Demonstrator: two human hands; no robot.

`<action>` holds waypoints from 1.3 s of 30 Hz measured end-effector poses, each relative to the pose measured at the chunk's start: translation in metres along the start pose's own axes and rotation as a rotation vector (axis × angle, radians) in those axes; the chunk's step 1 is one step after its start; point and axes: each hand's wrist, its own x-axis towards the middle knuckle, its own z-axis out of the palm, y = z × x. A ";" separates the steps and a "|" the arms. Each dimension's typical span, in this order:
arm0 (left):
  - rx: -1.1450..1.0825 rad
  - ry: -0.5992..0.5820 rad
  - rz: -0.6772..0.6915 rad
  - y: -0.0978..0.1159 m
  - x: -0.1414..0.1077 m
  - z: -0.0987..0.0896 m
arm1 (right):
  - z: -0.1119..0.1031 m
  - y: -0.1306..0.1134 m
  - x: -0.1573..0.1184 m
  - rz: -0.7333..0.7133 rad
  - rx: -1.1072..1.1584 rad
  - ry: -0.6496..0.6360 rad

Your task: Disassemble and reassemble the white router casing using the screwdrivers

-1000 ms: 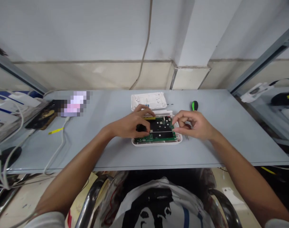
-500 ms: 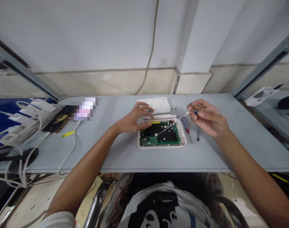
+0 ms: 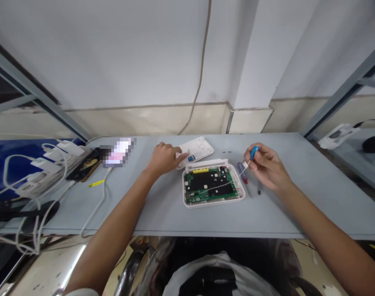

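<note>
Circuit board (image 3: 210,185) seated in open white casing, blue screwdriver (image 3: 253,153) in right hand

Far left, on a blue surface beyond the table: a power strip (image 3: 48,162) crowded with white chargers, white cables looping from it, and a black object (image 3: 27,211) too dark to identify. Next, on the grey table (image 3: 162,218): a dark phone-like slab (image 3: 84,166), a pixelated patch (image 3: 118,152) just beside it, a small yellow tag (image 3: 96,183), and a white cable (image 3: 97,205) trailing toward the front edge.

Then the left hand (image 3: 165,158), relaxed and half curled, fingertips against the left edge of the casing lid (image 3: 199,150), nothing gripped. Lid lying flat and skewed at the back of the table, with a small blue part (image 3: 191,158) on it. Just in front of the lid, mid-table between both hands: the casing base (image 3: 213,201), holding the board. Board green, with black panels, a yellow strip (image 3: 200,170) along its back edge, and a thin white wire (image 3: 212,189) lying across it, apparently reaching the screwdriver's tip.

Right of the casing, on the table: a red-handled screwdriver (image 3: 244,179) and a slim dark tool (image 3: 259,188), near each other. Above them, the right hand (image 3: 265,166), raised, thumb and fingers closed around the blue handle. Far right, a white item (image 3: 338,135) on a shelf.
</note>
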 end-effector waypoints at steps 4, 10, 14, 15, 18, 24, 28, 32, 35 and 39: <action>-0.086 0.112 -0.007 -0.010 0.001 0.010 | 0.002 0.002 -0.002 0.062 0.005 -0.025; -0.302 -0.025 -0.065 -0.020 0.002 0.027 | 0.004 0.005 -0.005 0.142 0.031 -0.039; -0.449 -0.059 -0.174 -0.025 0.002 0.022 | 0.006 0.011 -0.004 0.100 0.002 -0.056; -0.496 -0.062 -0.203 -0.027 0.002 0.020 | 0.006 0.012 -0.003 0.097 -0.016 -0.055; -0.583 -0.063 -0.248 -0.033 0.004 0.016 | 0.006 0.014 -0.002 0.119 -0.042 -0.054; -0.768 -0.013 -0.418 -0.044 0.007 0.014 | 0.007 0.016 0.000 0.153 0.007 -0.055; -0.975 -0.005 -0.545 -0.050 0.007 0.010 | 0.006 0.017 0.000 0.169 0.018 -0.085; -1.055 -0.011 -0.579 -0.052 0.007 0.007 | 0.005 0.018 -0.001 0.150 -0.022 -0.104; -1.057 0.045 -0.573 -0.050 0.008 0.006 | 0.005 0.018 -0.002 0.131 -0.060 -0.144; -1.107 0.310 -0.564 -0.047 0.010 0.007 | 0.005 0.017 -0.003 0.124 -0.076 -0.167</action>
